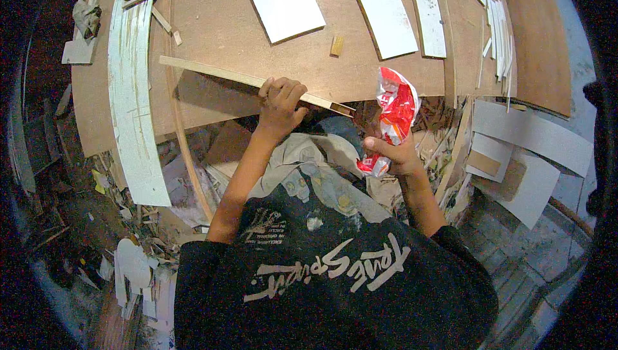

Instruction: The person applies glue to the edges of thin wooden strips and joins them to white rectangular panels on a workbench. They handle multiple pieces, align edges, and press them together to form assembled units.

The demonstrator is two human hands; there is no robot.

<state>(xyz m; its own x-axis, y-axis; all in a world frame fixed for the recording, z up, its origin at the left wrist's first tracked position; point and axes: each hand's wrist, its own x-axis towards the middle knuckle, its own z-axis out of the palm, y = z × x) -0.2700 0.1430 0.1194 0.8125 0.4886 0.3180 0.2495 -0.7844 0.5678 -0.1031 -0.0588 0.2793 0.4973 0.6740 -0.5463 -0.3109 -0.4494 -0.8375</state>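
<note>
My left hand (281,106) is closed around a long, thin wooden strip (212,72), with the fingers over its upper edge. The strip slants from the upper left down to the right, above the near edge of a brown board (212,21). At its right end a short dark slot shows. In my right hand (400,155) is a crumpled red and white plastic pouch (398,108), gripped near its lower part with the thumb on the left. The pouch is close to the strip's right end; whether they touch I cannot tell.
Several white panels (283,2) lie on the brown board, with a small wood block (337,46) near them. A long white plank (132,105) crosses its left side. Cut panels (521,182) lie at the right. Offcuts and scraps (138,266) cover the floor at left.
</note>
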